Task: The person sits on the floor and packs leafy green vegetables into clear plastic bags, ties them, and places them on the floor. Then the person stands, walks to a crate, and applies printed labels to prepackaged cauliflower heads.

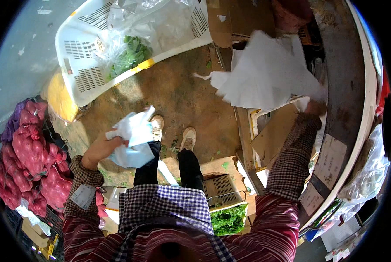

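My left hand (100, 150) is closed around a crumpled bundle of white and pale blue plastic bags (134, 135), held above the floor in front of my legs. Over to the right, my right hand (316, 108) is blurred and partly hidden. A thin white plastic bag (265, 74) spreads out from it toward the left, with a narrow strip trailing at its far end. That bag hangs over the boxes and covers part of them. The fingers of my right hand are hard to make out, but the bag's edge runs into them.
At the far left stands a white plastic crate (73, 65) with clear bags and leafy greens (134, 54). Red net sacks (31, 148) are piled at the left, near a yellow sack (61, 98). Greens (228, 220) lie beside my legs. A curved counter edge (341, 87) borders the right.
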